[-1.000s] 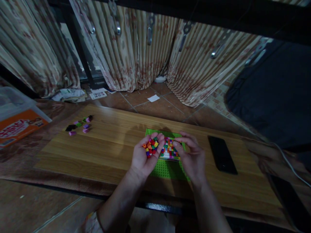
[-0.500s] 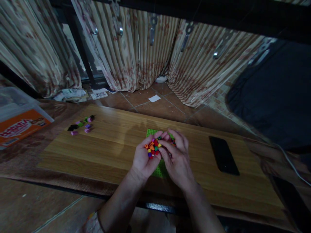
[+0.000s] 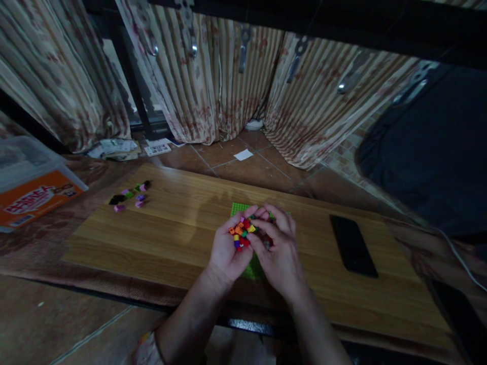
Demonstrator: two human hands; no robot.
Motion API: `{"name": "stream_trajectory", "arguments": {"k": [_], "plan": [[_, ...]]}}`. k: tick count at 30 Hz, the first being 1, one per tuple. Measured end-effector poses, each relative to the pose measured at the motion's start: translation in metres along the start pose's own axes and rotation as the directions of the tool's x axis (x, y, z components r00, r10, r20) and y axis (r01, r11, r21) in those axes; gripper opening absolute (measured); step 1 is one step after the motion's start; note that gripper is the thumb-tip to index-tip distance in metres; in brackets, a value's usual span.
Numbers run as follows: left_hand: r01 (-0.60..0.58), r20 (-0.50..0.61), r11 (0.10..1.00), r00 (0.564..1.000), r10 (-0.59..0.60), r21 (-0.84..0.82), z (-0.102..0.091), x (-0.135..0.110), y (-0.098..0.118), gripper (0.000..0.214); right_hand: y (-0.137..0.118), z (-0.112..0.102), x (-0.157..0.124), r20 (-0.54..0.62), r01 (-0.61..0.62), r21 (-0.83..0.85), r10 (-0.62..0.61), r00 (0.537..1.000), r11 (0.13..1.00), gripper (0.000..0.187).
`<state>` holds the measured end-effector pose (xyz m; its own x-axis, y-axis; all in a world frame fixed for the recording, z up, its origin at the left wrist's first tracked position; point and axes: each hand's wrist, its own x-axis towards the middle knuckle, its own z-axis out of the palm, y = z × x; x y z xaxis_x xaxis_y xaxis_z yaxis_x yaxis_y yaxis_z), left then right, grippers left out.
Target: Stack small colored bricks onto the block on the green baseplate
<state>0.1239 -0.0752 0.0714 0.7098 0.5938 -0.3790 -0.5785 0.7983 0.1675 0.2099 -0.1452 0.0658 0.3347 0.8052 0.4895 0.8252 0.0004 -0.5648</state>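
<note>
A small heap of toy bricks in red, orange, yellow, green and purple lies in the cupped palm of my left hand. Over its right side curves my right hand, thumb and fingers drawn in among the bricks; whether a single brick is pinched there is hidden. Both hands are above a green studded baseplate, which shows only at its far edge and between the wrists. More bricks show dimly under the right hand's fingers.
Several pink, black, green and purple bricks lie at the wooden board's far left. A black phone rests on its right part. Beyond the left end stands a clear plastic tub with an orange label. Striped curtains hang behind.
The view has shifted slightly. My right fingers have moved a little among the bricks, and a yellow one in the left palm shows more clearly.
</note>
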Motion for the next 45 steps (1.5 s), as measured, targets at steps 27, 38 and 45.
{"name": "stream_trajectory", "arguments": {"k": [27,38,45], "plan": [[-0.008,-0.013,0.864,1.0,0.016,0.504,-0.007,-0.006,0.006,0.02,0.007,-0.007,-0.001,0.029,0.027,-0.017,-0.026,0.999,0.999,0.024],[0.088,-0.041,0.957,0.996,-0.08,0.275,-0.008,-0.001,0.002,0.009,-0.001,0.006,-0.005,-0.085,-0.024,-0.026,0.021,0.996,0.999,0.022],[0.206,-0.063,0.963,0.978,-0.198,0.175,-0.005,-0.005,0.01,0.017,-0.002,-0.01,0.0,-0.185,-0.134,0.175,0.166,0.969,0.975,0.017]]}}
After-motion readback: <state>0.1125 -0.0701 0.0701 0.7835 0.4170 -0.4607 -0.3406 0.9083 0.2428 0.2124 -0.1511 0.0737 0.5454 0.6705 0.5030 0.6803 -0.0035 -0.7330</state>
